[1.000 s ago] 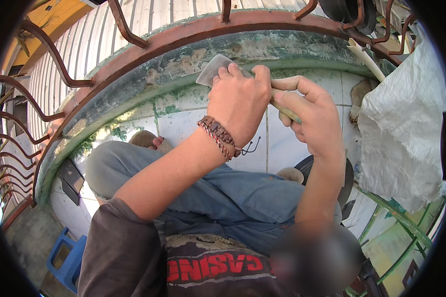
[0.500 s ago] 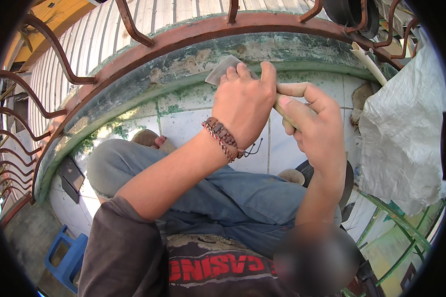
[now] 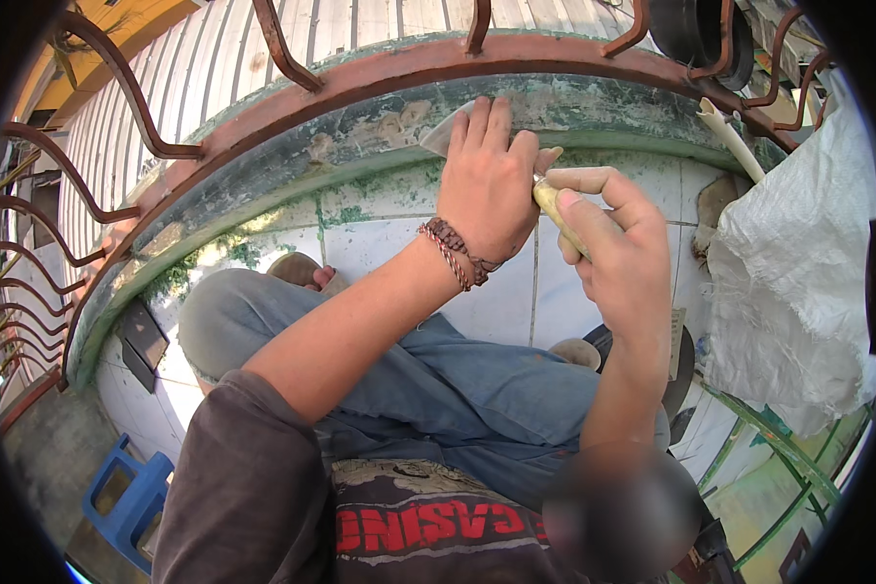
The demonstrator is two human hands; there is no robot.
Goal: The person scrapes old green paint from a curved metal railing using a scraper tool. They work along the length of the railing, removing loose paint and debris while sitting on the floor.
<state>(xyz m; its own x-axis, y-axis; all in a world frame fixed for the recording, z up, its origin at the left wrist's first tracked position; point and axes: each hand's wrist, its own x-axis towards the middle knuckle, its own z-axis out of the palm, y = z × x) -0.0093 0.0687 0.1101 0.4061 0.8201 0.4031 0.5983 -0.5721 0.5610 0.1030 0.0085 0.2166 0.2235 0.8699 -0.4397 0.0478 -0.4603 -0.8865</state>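
A broad-bladed knife spans both hands, slanting across the low wall's inner edge. Its pale grey blade shows past the fingers of my left hand, which lie stretched over it; the rest of the blade is covered. At the right, the yellowish handle is wrapped by my right hand, thumb along its top. A metal collar shows where handle meets blade. Whether the blade touches the wall is hidden by my left hand. A braided bracelet circles my left wrist.
A rust-red railing runs along the worn green wall. White tiles surround my crossed legs. A white woven sack lies right, near a pale pipe and green metal bars. A blue plastic stool stands lower left.
My left hand has shifted slightly up and right in view, its fingers now straighter over the blade. More of the knife handle shows. The view itself has shifted a little.
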